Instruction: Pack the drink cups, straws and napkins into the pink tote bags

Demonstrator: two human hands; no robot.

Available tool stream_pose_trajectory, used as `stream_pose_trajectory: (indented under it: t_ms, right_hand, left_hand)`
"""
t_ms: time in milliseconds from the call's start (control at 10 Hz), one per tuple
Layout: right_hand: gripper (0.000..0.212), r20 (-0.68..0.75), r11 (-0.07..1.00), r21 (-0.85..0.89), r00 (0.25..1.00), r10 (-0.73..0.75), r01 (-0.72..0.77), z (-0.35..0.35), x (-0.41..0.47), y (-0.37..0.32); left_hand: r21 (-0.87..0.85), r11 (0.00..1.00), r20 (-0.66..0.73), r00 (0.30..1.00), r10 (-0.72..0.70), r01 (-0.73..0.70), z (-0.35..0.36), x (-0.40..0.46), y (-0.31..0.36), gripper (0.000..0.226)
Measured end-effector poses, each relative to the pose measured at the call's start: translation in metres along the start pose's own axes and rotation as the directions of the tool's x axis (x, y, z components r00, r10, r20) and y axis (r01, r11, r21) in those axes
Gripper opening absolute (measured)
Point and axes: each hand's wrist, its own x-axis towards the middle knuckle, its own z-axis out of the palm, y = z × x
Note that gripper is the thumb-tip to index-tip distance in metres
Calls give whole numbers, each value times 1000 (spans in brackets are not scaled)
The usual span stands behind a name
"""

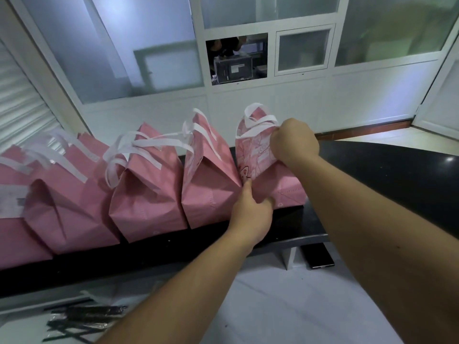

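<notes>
Head view: right hand [294, 142] pinching top of last pink bag [255, 155], near handles. Left hand [250, 207] gripping bag's lower front corner. Bag sitting at right end of row of bags [149, 194] on black table [372, 175]. Straws [82, 319] lying bottom left, well apart. No cups or napkins showing. Best way, probably: keep bag upright, press top closed gently, nudge close beside neighbour.

Two bare forearms, left hand [250, 214], right hand [294, 142], no sleeves.
</notes>
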Motion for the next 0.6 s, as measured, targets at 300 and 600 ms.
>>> stream_pose_trajectory:
  t_ms: [300,600]
  right_hand:
    - [41,40,997,-20,997,-73,74,-20,-31,-1]
    - [45,-50,988,81,990,-131,135,-30,-146,-17]
  left_hand:
    - [-12,998,-31,998,55,-55,-14,-19,-1,59]
    - [16,995,-95,991,99,-97,-71,-76,-24,61]
